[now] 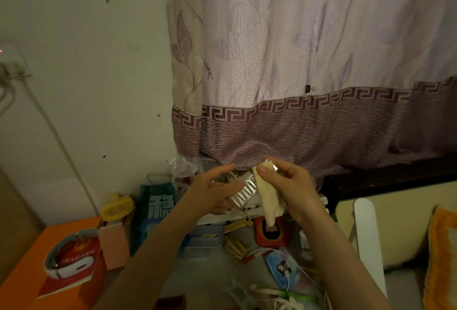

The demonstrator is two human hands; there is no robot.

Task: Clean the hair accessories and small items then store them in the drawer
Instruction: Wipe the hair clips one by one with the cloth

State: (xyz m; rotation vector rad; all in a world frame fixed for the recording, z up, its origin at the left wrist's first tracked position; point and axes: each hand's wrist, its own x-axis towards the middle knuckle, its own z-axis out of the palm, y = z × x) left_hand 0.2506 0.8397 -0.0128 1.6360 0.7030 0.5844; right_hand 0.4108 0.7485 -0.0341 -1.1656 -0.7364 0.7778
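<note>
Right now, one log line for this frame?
step: wiping | left hand: holds silver blister pack | right hand: pinches cream cloth against pack | drawer: not visible

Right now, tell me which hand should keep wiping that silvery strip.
Right. The right hand already pinches the yellow cloth against the silvery strip. The left hand supports the strip from below, so it is best left holding it steady.
</note>
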